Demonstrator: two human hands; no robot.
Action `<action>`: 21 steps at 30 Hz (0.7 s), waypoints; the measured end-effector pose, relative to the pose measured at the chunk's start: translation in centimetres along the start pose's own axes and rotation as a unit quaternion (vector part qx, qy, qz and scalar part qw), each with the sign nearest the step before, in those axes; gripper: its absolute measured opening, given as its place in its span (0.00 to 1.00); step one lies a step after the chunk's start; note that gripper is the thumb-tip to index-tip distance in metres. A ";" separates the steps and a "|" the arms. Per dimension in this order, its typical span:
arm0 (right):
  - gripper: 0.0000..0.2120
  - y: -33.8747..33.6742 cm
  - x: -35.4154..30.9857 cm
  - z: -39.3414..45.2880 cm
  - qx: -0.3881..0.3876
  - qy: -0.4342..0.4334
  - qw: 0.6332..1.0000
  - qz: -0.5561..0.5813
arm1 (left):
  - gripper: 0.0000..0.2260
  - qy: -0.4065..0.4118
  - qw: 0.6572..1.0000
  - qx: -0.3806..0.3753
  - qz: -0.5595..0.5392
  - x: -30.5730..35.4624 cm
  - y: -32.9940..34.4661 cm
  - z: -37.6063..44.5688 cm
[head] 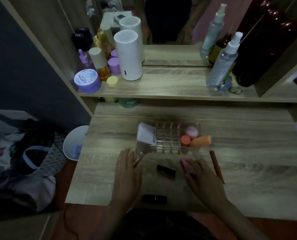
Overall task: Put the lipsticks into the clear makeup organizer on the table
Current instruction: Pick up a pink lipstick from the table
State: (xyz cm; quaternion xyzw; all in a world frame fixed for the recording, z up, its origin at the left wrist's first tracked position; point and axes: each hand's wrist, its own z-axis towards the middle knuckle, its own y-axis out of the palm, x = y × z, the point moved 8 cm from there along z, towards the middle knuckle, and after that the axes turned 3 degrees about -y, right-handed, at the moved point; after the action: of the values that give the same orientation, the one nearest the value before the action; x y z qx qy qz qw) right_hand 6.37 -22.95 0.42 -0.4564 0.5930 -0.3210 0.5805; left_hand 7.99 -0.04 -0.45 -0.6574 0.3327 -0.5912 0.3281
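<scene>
The clear makeup organizer (pixel 168 135) stands mid-table, its grid of slots empty; a white box fills its left bay and sponges its right bay. My left hand (pixel 127 172) lies just in front of the organizer's left corner, fingers on a rose-gold lipstick (pixel 137 160). My right hand (pixel 199 177) rests on the table with its fingers over a pink lipstick (pixel 185 164). A black lipstick (pixel 166 171) lies between my hands. Another black lipstick (pixel 154 199) lies near the table's front edge. A long reddish-brown pencil (pixel 216 166) lies right of my right hand.
A raised shelf (pixel 161 87) behind holds a white cylinder device (pixel 128 56), purple jars, bottles and spray bottles (pixel 224 61), with a mirror behind. A white bin (pixel 75 142) and bags sit on the floor to the left. Bare wooden table top (pixel 256 161) stretches to the right.
</scene>
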 end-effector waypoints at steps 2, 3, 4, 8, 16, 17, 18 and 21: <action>0.24 0.6 0.7 -0.1 0.005 0.032 0.998 0.061 | 0.21 0.012 1.000 0.011 -0.007 -0.4 -0.2 0.5; 0.26 1.1 0.9 -0.2 -0.006 0.042 0.997 0.061 | 0.20 0.006 1.000 0.009 -0.004 -0.9 -0.1 0.7; 0.26 1.6 1.1 -0.3 -0.022 0.055 0.996 0.062 | 0.18 -0.001 1.000 0.002 0.000 -1.1 -0.2 0.9; 0.30 2.8 2.1 -0.4 -0.041 0.088 0.993 0.065 | 0.15 0.007 1.000 -0.003 0.019 -1.9 0.2 1.3; 0.21 0.4 2.2 -0.4 0.031 0.117 0.987 0.109 | 0.08 0.023 0.998 -0.060 0.002 -1.5 0.2 2.9; 0.17 -0.6 2.0 -0.3 0.049 0.114 0.986 0.111 | 0.07 0.027 0.997 -0.069 -0.011 -1.1 0.0 2.9; 0.14 -1.7 1.7 0.0 0.069 0.105 0.986 0.112 | 0.07 0.034 0.996 -0.075 -0.029 -0.4 -0.3 3.1; 0.10 -5.3 0.4 1.1 0.139 0.070 0.981 0.116 | 0.08 0.063 0.989 -0.074 -0.109 2.3 -1.7 4.3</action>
State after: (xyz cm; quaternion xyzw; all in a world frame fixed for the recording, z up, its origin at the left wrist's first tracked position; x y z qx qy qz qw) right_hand 8.40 -25.18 4.97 -0.2758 0.6304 -0.3622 0.6287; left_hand 12.57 -0.82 1.91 -0.6740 0.3214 -0.6373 0.1903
